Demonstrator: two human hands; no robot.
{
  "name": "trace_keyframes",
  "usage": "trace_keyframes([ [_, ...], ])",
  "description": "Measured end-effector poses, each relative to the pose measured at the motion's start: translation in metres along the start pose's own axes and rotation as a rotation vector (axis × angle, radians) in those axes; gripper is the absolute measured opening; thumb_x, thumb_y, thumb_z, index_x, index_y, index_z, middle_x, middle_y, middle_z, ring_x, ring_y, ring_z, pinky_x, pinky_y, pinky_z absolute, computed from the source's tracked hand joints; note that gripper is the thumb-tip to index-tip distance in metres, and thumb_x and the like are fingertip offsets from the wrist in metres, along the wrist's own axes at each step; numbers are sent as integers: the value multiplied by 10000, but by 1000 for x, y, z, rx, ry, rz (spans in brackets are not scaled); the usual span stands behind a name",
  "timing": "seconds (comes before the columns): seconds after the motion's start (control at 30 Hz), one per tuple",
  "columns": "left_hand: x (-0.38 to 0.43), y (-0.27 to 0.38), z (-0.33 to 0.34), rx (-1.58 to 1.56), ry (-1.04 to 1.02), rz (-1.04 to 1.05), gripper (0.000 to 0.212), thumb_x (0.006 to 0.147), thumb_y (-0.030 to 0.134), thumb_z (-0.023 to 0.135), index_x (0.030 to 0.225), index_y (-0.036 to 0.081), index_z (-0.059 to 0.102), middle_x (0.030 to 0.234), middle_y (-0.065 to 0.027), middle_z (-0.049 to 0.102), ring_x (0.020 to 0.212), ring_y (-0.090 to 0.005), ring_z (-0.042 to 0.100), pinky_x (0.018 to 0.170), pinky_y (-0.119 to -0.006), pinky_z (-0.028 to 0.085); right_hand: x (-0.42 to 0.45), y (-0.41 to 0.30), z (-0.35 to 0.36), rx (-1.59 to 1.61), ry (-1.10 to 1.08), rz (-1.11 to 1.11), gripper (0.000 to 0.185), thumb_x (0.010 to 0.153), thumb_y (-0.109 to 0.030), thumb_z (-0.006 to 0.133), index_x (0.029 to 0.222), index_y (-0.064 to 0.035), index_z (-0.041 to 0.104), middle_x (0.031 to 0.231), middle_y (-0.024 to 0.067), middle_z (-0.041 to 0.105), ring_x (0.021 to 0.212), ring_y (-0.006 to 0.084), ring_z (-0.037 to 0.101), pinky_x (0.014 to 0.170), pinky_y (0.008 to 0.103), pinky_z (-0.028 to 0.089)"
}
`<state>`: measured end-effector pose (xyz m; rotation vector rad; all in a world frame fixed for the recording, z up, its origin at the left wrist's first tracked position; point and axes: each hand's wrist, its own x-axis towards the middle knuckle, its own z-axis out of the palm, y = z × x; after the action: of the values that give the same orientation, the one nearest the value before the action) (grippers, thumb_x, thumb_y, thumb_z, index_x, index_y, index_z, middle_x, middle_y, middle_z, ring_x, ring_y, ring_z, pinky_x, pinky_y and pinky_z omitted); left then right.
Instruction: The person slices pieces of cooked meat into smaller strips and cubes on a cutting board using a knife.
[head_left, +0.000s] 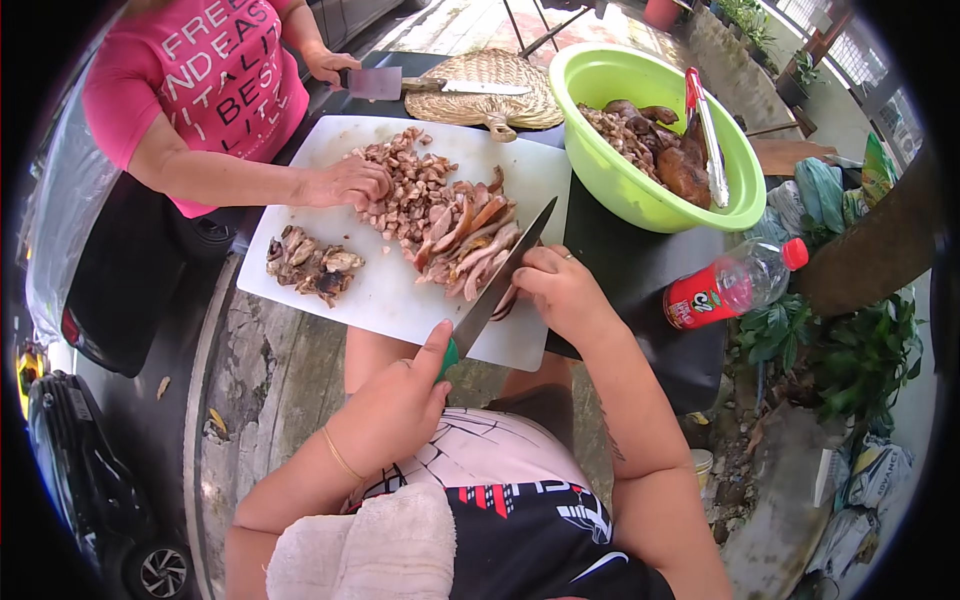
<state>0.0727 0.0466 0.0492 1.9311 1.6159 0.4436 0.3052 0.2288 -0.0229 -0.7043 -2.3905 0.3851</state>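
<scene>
My left hand (401, 394) grips the green handle of a large kitchen knife (499, 289), its blade slanting up and right over the board's right part. Just right of the blade, my right hand (559, 289) pinches a dark strip of meat (505, 304) against the white cutting board (337, 139). Left of the blade lie strips of cooked meat (480, 240), and beyond them a heap of diced meat (412, 176). A smaller pile of darker scraps (311, 262) rests at the board's left. A co-worker's hand (349, 184) touches the diced heap; the other holds a cleaver (375, 82).
Behind the board, a knife (480, 88) lies on a woven fan (450, 112). A green basin (652, 214) at the back right holds diced meat, larger browned pieces and red-handled tongs (705, 127). A plastic bottle (731, 285) lies on the dark table (637, 262) at right.
</scene>
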Motion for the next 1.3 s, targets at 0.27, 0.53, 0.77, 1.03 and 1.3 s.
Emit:
trace_keyframes([
  [0.27, 33, -3, 4, 143, 16, 51, 667, 983, 121, 591, 1552, -82, 309, 817, -299, 712, 818, -470, 707, 795, -532, 525, -1, 11, 10, 65, 38, -77, 322, 657, 79, 767, 947, -55, 721, 1068, 115, 695, 1004, 343, 666, 839, 410, 579],
  [0.53, 44, -4, 4, 40, -33, -8, 656, 993, 169, 589, 1556, -39, 325, 923, -288, 727, 931, -465, 689, 936, -565, 409, -13, 11, 19, 37, 139, -33, 241, 718, 46, 751, 933, -57, 715, 1064, 103, 711, 995, 331, 684, 822, 392, 595],
  [0.77, 60, 8, 18, 73, -77, -121, 660, 980, 128, 585, 1522, -124, 307, 865, -327, 702, 819, -483, 698, 772, -549, 538, -18, 10, 28, 65, 210, -1, 275, 686, 67, 781, 926, -55, 724, 1052, 109, 711, 959, 323, 689, 803, 384, 597],
  [1.03, 55, 0, 20, 143, -9, -100, 670, 969, 202, 637, 1559, 35, 368, 826, -262, 720, 824, -441, 722, 866, -526, 494, -19, -1, 25, 59, 276, -7, 281, 681, 103, 758, 920, -39, 719, 1016, 116, 701, 942, 336, 672, 805, 391, 569],
  [1.3, 38, -21, 10, 144, 301, -14, 669, 968, 217, 671, 1579, 117, 417, 881, -221, 751, 846, -393, 741, 909, -468, 494, 0, -18, 38, -25, 339, 76, 271, 683, 72, 787, 917, -44, 715, 1007, 136, 691, 975, 360, 667, 838, 426, 555],
])
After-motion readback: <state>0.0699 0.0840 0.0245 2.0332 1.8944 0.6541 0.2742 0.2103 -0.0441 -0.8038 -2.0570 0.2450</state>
